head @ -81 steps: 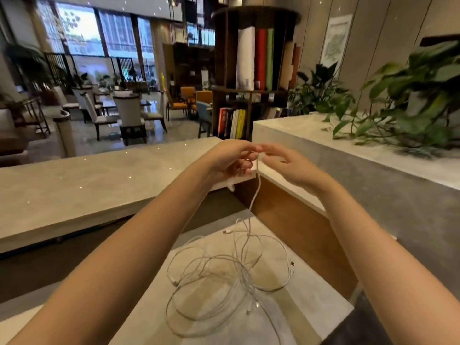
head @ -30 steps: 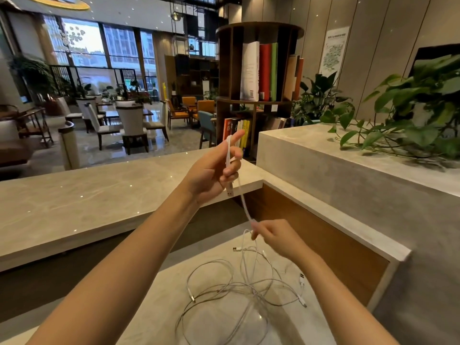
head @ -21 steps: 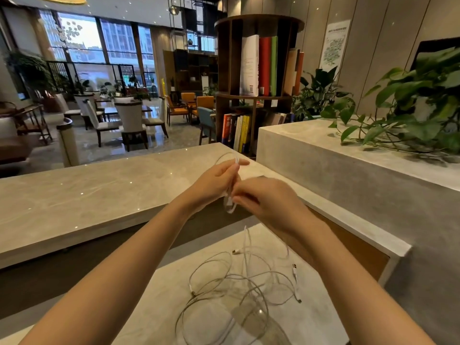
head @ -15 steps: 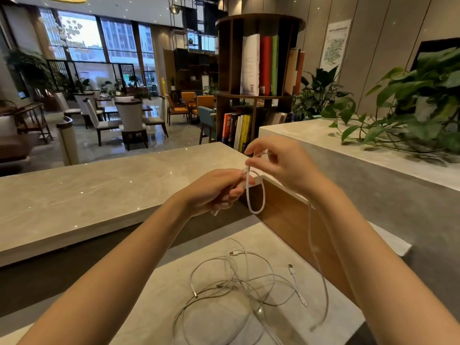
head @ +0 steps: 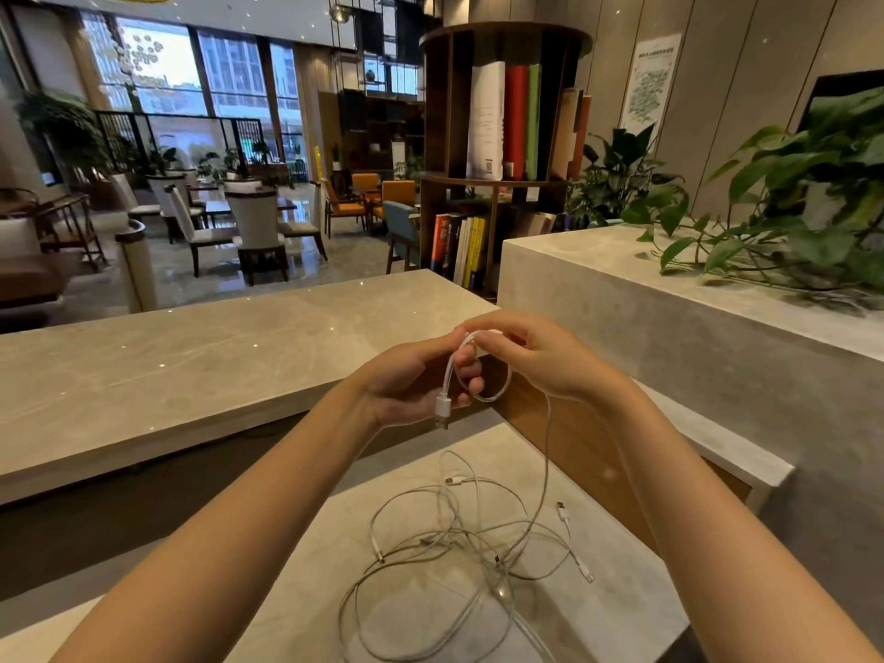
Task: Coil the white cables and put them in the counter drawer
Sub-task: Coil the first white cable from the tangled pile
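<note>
Both hands are raised above the lower desk surface (head: 622, 610). My left hand (head: 406, 382) grips a small loop of one white cable (head: 497, 394), and the cable's USB plug (head: 442, 410) hangs below its fingers. My right hand (head: 535, 356) pinches the top of that same loop against the left fingers. From the loop the cable drops down to a loose tangle of white cables (head: 459, 543) lying on the desk. No drawer is in view.
A raised stone counter top (head: 191, 366) runs across in front of the desk, with a taller stone ledge (head: 646, 289) on the right holding leafy plants (head: 789, 208). A round bookshelf (head: 502, 150) and lobby chairs stand behind.
My right hand reached down the cable, drew it up and laid a loop into my left hand. Both hands now meet on that loop, and the USB plug hangs free below.
</note>
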Demonstrator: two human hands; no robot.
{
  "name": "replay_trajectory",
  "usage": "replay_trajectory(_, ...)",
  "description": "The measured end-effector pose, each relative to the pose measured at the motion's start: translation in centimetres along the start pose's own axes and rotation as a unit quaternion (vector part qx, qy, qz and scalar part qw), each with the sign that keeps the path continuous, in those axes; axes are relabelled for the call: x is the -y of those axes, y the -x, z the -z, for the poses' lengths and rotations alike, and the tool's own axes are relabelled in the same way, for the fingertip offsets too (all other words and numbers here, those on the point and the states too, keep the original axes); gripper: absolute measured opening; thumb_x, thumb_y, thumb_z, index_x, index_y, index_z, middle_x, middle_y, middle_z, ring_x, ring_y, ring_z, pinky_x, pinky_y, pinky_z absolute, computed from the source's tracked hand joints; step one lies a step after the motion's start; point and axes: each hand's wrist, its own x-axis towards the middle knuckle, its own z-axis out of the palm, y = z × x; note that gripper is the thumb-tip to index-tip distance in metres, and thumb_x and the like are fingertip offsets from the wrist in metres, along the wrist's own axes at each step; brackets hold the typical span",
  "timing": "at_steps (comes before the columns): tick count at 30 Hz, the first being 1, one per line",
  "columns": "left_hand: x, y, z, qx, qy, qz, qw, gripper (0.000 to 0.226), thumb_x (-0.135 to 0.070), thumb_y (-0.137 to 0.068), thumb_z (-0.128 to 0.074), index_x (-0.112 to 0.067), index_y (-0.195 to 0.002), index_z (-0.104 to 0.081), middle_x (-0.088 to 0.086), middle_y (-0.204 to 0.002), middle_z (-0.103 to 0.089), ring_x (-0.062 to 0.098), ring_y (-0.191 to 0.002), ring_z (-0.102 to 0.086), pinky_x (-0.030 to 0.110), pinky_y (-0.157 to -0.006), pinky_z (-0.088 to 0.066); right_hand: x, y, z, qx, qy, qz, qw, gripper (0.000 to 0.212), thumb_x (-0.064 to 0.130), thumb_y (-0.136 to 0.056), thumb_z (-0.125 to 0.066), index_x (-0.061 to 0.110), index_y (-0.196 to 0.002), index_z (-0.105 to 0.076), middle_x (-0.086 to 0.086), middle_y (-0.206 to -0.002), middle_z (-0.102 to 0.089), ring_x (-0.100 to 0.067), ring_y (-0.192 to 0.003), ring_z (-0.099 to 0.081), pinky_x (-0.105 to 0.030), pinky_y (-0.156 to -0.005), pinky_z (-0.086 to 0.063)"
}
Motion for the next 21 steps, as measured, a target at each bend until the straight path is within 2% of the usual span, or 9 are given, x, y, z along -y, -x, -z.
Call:
replay_trajectory(3,-0.2,0.7,0.0,-0.015,-0.042,0.020,0.999,0.039,-0.032,-0.096,-0.040,-0.011,-0.069,-0.059,0.002,-0.059,-0.050,0.016,-0.065,-0.053,0.025,-0.068,-0.050,-0.3,0.4,0.3,0.028,0.005,-0.008,1.000,0.023,0.029,-0.094,-0.050,0.018,-0.109,-0.065,0.005,-0.106,-0.063,-0.014,-0.098,-0.059,-0.023,-0.083,-0.049)
replay_trajectory(6,0.0,0.8,0.0,-0.062,-0.029,0.013,0.998,0.035,-0.031,-0.099,-0.037,-0.010,-0.079,-0.056,-0.002,-0.051,-0.045,0.010,-0.049,-0.047,0.025,-0.066,-0.051,-0.6,0.4,0.1,0.048,-0.010,-0.016,0.999,0.017,0.025,-0.091,-0.056,0.017,-0.103,-0.065,0.003,-0.095,-0.064,-0.011,-0.092,-0.060,-0.020,-0.080,-0.047)
replay_trajectory(9,0.2,0.8,0.0,-0.076,0.042,0.014,0.996,0.032,-0.032,-0.098,-0.038,-0.009,-0.082,-0.053,-0.004,-0.052,-0.040,0.006,-0.040,-0.033,0.014,-0.039,-0.033,-0.9,0.5,-0.7,0.037,-0.114,-0.064,0.991,0.012,0.027,-0.091,-0.058,0.018,-0.091,-0.065,0.004,-0.080,-0.065,-0.012,-0.080,-0.062,-0.023,-0.075,-0.049)
replay_trajectory(12,0.2,1.0,0.0,-0.087,0.059,0.004,0.994,0.028,-0.027,-0.098,-0.039,-0.007,-0.085,-0.055,-0.003,-0.054,-0.042,0.005,-0.040,-0.032,0.012,-0.037,-0.027,-1.4,0.9,-1.7,0.029,-0.294,-0.106,0.950,0.018,0.026,-0.093,-0.053,0.016,-0.087,-0.066,0.002,-0.066,-0.058,-0.010,-0.067,-0.058,-0.028,-0.076,-0.050)
replay_trajectory(14,0.2,1.3,0.2,-0.107,0.028,-0.018,0.994,0.025,-0.022,-0.097,-0.042,-0.004,-0.089,-0.059,0.000,-0.058,-0.051,0.006,-0.044,-0.043,0.014,-0.042,-0.041,-1.5,1.0,-2.6,0.034,-0.424,-0.118,0.897,0.020,0.021,-0.096,-0.046,0.011,-0.092,-0.063,0.001,-0.059,-0.049,-0.012,-0.058,-0.049,-0.027,-0.066,-0.050)
replay_trajectory(15,0.2,1.4,0.5,-0.126,0.000,-0.027,0.992,0.024,-0.019,-0.095,-0.046,-0.002,-0.092,-0.062,0.003,-0.063,-0.058,0.009,-0.050,-0.052,0.018,-0.050,-0.050,-1.5,1.0,-3.0,0.025,-0.443,-0.127,0.887,0.021,0.020,-0.098,-0.043,0.009,-0.092,-0.060,0.001,-0.058,-0.045,-0.012,-0.055,-0.043,-0.025,-0.058,-0.045)
replay_trajectory(16,0.2,1.6,0.8,-0.146,-0.034,-0.033,0.988,0.023,-0.016,-0.093,-0.049,0.000,-0.096,-0.065,0.006,-0.070,-0.064,0.012,-0.058,-0.059,0.022,-0.060,-0.056,-1.4,0.9,-3.5,0.005,-0.427,-0.136,0.894,0.021,0.020,-0.099,-0.040,0.009,-0.092,-0.057,0.001,-0.058,-0.043,-0.011,-0.053,-0.037,-0.022,-0.053,-0.039)
replay_trajectory(18,0.3,2.0,1.3,-0.188,-0.117,-0.034,0.975,0.022,-0.013,-0.091,-0.053,-0.001,-0.098,-0.069,0.012,-0.085,-0.068,0.017,-0.074,-0.063,0.027,-0.072,-0.055,-1.2,0.7,-4.3,-0.046,-0.357,-0.153,0.920,0.021,0.020,-0.100,-0.038,0.007,-0.095,-0.054,0.001,-0.061,-0.041,-0.010,-0.052,-0.034,-0.021,-0.050,-0.032)
replay_trajectory(21,0.5,2.7,1.5,-0.243,-0.203,-0.023,0.948,0.021,-0.006,-0.091,-0.051,-0.008,-0.098,-0.070,0.013,-0.094,-0.066,0.019,-0.081,-0.058,0.026,-0.073,-0.048,-0.9,0.5,-5.2,-0.128,-0.253,-0.158,0.946,0.023,0.022,-0.099,-0.038,0.005,-0.099,-0.054,-0.001,-0.068,-0.046,-0.011,-0.058,-0.040,-0.024,-0.054,-0.035)
